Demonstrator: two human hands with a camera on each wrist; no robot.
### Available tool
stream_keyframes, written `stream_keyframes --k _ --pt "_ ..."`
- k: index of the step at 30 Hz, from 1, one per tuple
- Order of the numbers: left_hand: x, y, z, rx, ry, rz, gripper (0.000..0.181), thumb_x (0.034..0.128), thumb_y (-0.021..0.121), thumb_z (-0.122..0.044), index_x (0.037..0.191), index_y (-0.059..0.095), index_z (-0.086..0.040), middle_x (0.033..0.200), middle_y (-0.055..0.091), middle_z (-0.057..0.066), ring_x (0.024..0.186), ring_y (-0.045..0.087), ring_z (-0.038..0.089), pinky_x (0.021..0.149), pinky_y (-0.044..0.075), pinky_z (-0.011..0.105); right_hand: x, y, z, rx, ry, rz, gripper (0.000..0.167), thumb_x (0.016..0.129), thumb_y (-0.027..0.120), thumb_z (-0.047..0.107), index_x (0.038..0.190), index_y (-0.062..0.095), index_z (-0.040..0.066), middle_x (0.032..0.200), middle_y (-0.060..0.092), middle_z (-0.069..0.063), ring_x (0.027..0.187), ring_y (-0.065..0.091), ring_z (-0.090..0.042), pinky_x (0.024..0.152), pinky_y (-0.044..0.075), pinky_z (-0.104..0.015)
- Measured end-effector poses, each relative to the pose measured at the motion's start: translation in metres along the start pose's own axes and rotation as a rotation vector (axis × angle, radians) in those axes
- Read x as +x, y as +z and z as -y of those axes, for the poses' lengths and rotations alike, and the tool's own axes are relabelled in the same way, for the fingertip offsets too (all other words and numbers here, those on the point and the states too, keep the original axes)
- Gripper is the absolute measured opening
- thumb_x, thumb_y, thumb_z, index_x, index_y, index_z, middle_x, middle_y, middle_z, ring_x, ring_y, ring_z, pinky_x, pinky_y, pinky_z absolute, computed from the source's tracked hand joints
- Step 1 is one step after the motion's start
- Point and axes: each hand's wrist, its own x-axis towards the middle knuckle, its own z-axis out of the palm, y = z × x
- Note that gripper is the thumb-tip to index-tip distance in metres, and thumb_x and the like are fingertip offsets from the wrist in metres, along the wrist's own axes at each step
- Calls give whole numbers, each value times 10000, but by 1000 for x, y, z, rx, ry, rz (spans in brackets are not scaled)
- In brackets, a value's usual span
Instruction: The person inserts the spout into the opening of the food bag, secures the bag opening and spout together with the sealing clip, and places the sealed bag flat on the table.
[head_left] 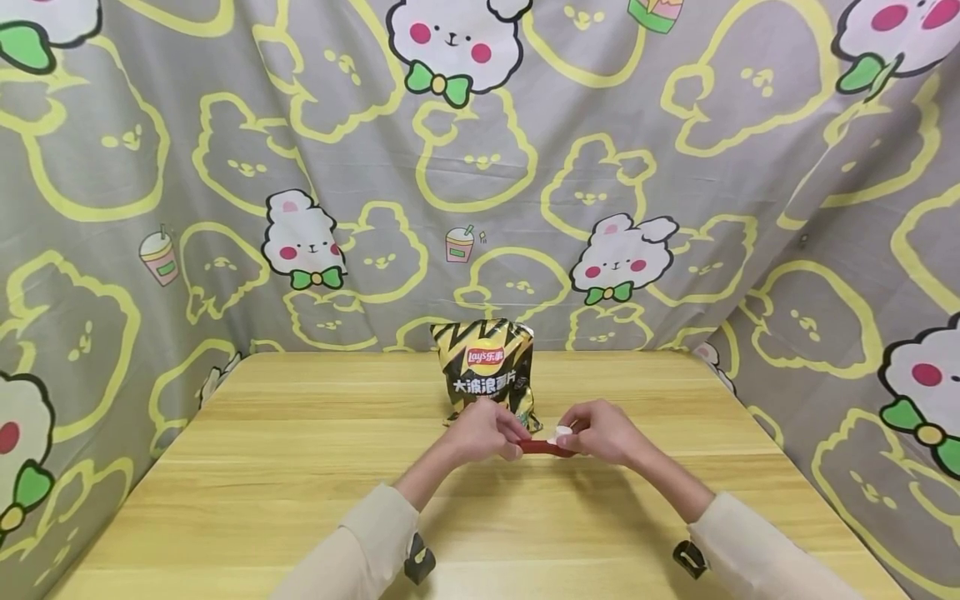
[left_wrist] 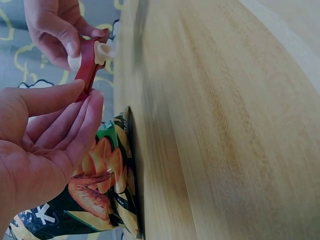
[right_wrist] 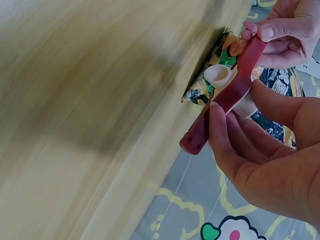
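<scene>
Both hands hold a red bag-clip-like bar with a white spout through its middle. One end is pinched between the thumb and fingers of the left hand. Around the middle, by the white part, the right hand grips it with thumb and fingers. In the right wrist view the red bar slants, its lower end sticking out free. A black and yellow Lay's chip bag stands upright just behind the hands, its lower part partly hidden by the left hand.
The wooden table extends around the hands on all sides. A grey curtain with yellow outlines and white cartoon animals hangs behind and along both sides. Black straps show at the wrists beside the light sleeves.
</scene>
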Motion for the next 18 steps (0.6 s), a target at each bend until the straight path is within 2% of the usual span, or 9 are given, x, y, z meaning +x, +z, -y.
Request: stream_keyframes --k 9,18 --pt "0 -2 -3 -52 -8 30 218 776 820 32 950 796 -98 895 790 58 801 732 149 751 532 282 -2 -1 1 -4 -35 -4 105 808 799 66 901 750 65 760 732 -8 698 615 -116 653 474 -297" --pt "0 -3 -3 -42 -1 39 190 779 831 6 930 806 -107 854 788 29 788 724 130 767 487 294 -2 -1 -1 1 -53 -2 113 797 786 25 897 748 63 766 748 -29 697 640 -112 650 489 -300"
